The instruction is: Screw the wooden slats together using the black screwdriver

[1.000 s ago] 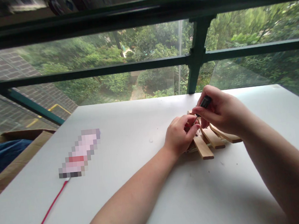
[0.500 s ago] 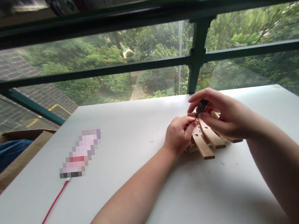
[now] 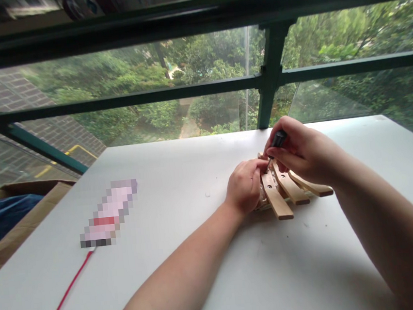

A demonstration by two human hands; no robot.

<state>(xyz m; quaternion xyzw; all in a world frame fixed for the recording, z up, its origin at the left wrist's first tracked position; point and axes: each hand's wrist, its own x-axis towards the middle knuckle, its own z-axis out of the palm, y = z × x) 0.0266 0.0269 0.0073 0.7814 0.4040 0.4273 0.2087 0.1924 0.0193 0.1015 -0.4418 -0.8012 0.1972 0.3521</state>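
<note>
My right hand (image 3: 297, 151) is closed around the dark handle of a screwdriver (image 3: 278, 139). The tool slants down, its thin shaft meeting the nearest wooden slat (image 3: 280, 204) close to my left fingertips. Several pale curved slats with dark screws in them fan out from a wooden piece lying on the table; its kind is unclear. My left hand (image 3: 244, 183) grips the left side of this wooden piece, fingers bent over its edge and thumb by the screwdriver tip. Clear plastic-looking material shows under the slats. The far end of the piece is hidden behind my hands.
The white table (image 3: 179, 177) stands against a green-framed window (image 3: 265, 81). A blurred-out phone-like object (image 3: 108, 213) lies on the left, with a red cable (image 3: 68, 292) running off the front edge. Beside the table is a cardboard box (image 3: 50, 204) holding blue cloth (image 3: 8, 220).
My right hand has shifted slightly, its fingers now curled closer around the screwdriver, which stands a little higher out of the grip. My left hand stays on the wooden piece.
</note>
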